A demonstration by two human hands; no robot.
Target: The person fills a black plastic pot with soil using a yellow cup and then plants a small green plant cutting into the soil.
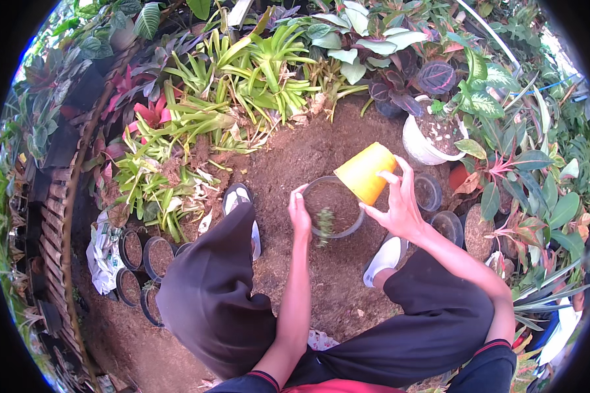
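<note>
A yellow plastic pot (366, 173) is tipped on its side over a round dark plastic pot (335, 234) that holds brown soil (332, 201). My right hand (398, 201) grips the yellow pot by its base end, with the pot's mouth turned down and left. My left hand (300, 210) rests against the left rim of the dark pot, fingers curled. A small blurred green sprig (324, 226) shows over the near left part of the soil. What lies inside the yellow pot is hidden.
Cut green bromeliad plants (270, 64) lie ahead and to the left. Soil-filled pots (160, 256) stand at left beside a crumpled white bag (104, 253). To the right are a white pot (425, 147), an empty dark pot (427, 191) and leafy plants. Bare soil (295, 147) surrounds the pot.
</note>
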